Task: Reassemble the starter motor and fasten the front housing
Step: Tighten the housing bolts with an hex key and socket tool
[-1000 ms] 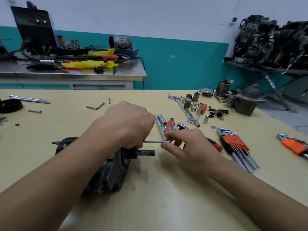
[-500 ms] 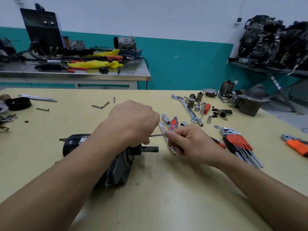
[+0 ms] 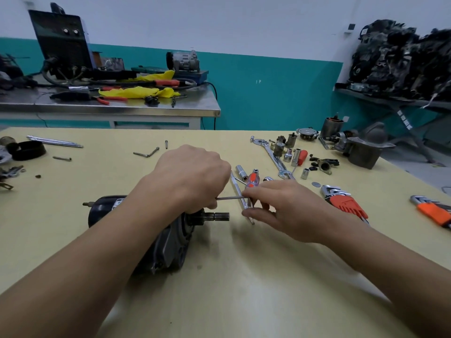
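The starter motor (image 3: 105,211) is lying on its side on the yellow table (image 3: 244,289), at about 8 o'clock from the middle of the view, with its bare shaft (image 3: 218,216) pointing toward 3 o'clock. The left hand (image 3: 192,176) is curling down over the motor's front end and gripping the near end of a thin rod (image 3: 229,197). I cannot tell whether this is a hex key or a long bolt. The right hand (image 3: 288,208) is pinching the rod's far end. A fastener is probably being worked at the motor's face, so assembly seems to be midway. A grey cast housing (image 3: 363,154) is sitting well apart at 2 o'clock, so fitting and fastening it appear to be left.
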Motion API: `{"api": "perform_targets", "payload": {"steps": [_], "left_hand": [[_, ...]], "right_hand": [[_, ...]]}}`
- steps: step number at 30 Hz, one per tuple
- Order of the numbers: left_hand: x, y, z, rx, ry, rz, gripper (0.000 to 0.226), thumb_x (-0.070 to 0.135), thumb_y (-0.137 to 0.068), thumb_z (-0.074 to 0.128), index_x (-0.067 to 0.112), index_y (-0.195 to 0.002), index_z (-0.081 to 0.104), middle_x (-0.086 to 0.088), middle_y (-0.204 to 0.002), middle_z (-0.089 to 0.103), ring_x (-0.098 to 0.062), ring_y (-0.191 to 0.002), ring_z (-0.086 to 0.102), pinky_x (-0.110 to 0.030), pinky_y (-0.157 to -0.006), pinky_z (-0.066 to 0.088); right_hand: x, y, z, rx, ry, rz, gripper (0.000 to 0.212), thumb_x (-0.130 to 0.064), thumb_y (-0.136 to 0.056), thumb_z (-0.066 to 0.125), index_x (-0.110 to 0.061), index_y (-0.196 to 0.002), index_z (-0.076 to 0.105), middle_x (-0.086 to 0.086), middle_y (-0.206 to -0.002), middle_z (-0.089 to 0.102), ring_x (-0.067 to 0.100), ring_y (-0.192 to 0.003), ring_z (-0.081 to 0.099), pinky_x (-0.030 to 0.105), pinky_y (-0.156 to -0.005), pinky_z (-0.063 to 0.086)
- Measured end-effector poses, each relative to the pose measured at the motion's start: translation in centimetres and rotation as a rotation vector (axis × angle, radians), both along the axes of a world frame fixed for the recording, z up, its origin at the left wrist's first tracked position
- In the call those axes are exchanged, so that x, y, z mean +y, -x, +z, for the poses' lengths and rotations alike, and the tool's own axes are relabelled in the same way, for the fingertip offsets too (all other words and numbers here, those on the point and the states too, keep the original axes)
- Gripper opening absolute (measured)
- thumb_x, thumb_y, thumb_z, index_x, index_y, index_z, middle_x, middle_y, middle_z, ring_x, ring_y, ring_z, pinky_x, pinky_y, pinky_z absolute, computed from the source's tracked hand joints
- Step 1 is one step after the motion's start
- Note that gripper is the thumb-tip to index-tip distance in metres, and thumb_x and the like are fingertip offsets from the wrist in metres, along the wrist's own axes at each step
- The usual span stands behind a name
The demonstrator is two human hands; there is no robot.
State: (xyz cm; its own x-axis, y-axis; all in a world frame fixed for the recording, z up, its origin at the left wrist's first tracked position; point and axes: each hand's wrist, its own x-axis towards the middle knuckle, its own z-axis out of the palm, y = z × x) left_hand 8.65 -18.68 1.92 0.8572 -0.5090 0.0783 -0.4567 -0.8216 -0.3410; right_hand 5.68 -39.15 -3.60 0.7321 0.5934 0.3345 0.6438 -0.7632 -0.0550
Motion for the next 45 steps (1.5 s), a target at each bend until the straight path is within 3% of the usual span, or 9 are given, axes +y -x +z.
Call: {"api": "perform_targets", "payload": {"steps": [4, 10, 16, 24, 31, 36, 39, 43, 45], "left_hand": [[0.1, 0.0, -0.1, -0.015, -0.013, -0.008, 0.021, 0.045, -0.086, 0.074, 0.027, -0.096, 0.069, 0.006, -0.069, 0.044, -0.024, -0.073, 0.051, -0.029, -0.048, 0.031], [0.2, -0.1, -0.2, 0.009, -0.009, -0.004, 0.02, 0.046, -0.083, 0.076, 0.028, -0.089, 0.069, 0.008, -0.067, 0.043, -0.019, -0.063, 0.044, -0.027, -0.046, 0.031], [0.3, -0.3, -0.3, -0.012, 0.001, -0.024, 0.019, 0.044, -0.085, 0.075, 0.027, -0.091, 0.069, 0.008, -0.066, 0.043, -0.024, -0.071, 0.051, -0.031, -0.052, 0.04], [0.5, -0.3, -0.3, -0.031, -0.004, -0.043, 0.018, 0.043, -0.085, 0.075, 0.027, -0.091, 0.07, 0.007, -0.069, 0.047, -0.026, -0.074, 0.055, -0.032, -0.054, 0.045], [0.6, -0.2, -0.2, -0.02, -0.006, -0.05, 0.016, 0.043, -0.086, 0.072, 0.029, -0.088, 0.066, 0.008, -0.068, 0.043, -0.024, -0.072, 0.051, -0.032, -0.054, 0.041], [0.6, 0.0, -0.2, -0.024, -0.023, -0.058, 0.017, 0.045, -0.086, 0.072, 0.029, -0.091, 0.069, 0.008, -0.067, 0.044, -0.024, -0.071, 0.052, -0.032, -0.055, 0.042], [0.5, 0.0, -0.3, -0.025, -0.023, -0.061, 0.017, 0.043, -0.087, 0.071, 0.027, -0.092, 0.068, 0.007, -0.065, 0.041, -0.021, -0.062, 0.045, -0.031, -0.053, 0.038], [0.5, 0.2, -0.1, -0.021, -0.032, -0.045, 0.022, 0.043, -0.087, 0.071, 0.028, -0.08, 0.057, 0.007, -0.064, 0.041, -0.021, -0.062, 0.045, -0.03, -0.05, 0.035], [0.4, 0.2, 0.0, -0.015, -0.033, -0.029, 0.028, 0.043, -0.088, 0.07, 0.028, -0.075, 0.05, 0.006, -0.065, 0.042, -0.018, -0.058, 0.041, -0.03, -0.049, 0.033]], "right_hand": [[1.2, -0.5, -0.4, 0.096, -0.266, 0.011, 0.031, -0.029, -0.101, 0.055, -0.007, -0.091, 0.074, 0.001, -0.072, 0.071, 0.009, -0.061, 0.061, 0.025, -0.058, 0.048], [3.1, -1.2, 0.9, 1.232, -1.07, -0.476, 0.04, -0.034, -0.104, 0.052, -0.007, -0.078, 0.062, -0.005, -0.046, 0.045, 0.004, -0.034, 0.034, 0.014, -0.033, 0.022], [2.8, -0.8, 1.0, 0.932, -0.87, -0.428, 0.053, -0.042, -0.105, 0.046, -0.004, -0.076, 0.069, 0.004, -0.048, 0.055, 0.009, -0.035, 0.039, 0.019, -0.036, 0.026], [3.7, -0.7, 1.2, 1.379, -1.287, -0.559, 0.04, -0.025, -0.107, 0.039, -0.013, -0.07, 0.05, -0.007, -0.042, 0.035, 0.003, -0.03, 0.028, 0.014, -0.029, 0.014], [1.6, -0.1, -0.5, 0.272, -0.273, -0.272, 0.05, -0.062, -0.094, 0.038, -0.024, -0.091, 0.07, -0.01, -0.078, 0.067, 0.0, -0.063, 0.052, 0.021, -0.054, 0.04], [1.0, -0.7, -1.4, 0.042, -0.027, -0.147, 0.045, -0.046, -0.101, 0.042, -0.011, -0.095, 0.07, 0.001, -0.081, 0.066, 0.018, -0.072, 0.056, 0.037, -0.065, 0.044], [1.6, -0.4, -1.5, 0.286, -0.333, -0.166, 0.044, -0.043, -0.101, 0.049, -0.021, -0.066, 0.062, -0.006, -0.055, 0.055, 0.008, -0.05, 0.046, 0.028, -0.052, 0.041], [3.1, -0.4, -0.2, 1.224, -1.06, -0.5, 0.046, -0.037, -0.102, 0.053, -0.018, -0.061, 0.057, -0.005, -0.044, 0.042, 0.007, -0.035, 0.032, 0.018, -0.031, 0.023], [3.5, -0.5, 0.5, 1.302, -1.182, -0.52, 0.045, -0.034, -0.102, 0.051, -0.016, -0.062, 0.055, -0.004, -0.044, 0.04, 0.006, -0.033, 0.029, 0.016, -0.028, 0.018]]}}
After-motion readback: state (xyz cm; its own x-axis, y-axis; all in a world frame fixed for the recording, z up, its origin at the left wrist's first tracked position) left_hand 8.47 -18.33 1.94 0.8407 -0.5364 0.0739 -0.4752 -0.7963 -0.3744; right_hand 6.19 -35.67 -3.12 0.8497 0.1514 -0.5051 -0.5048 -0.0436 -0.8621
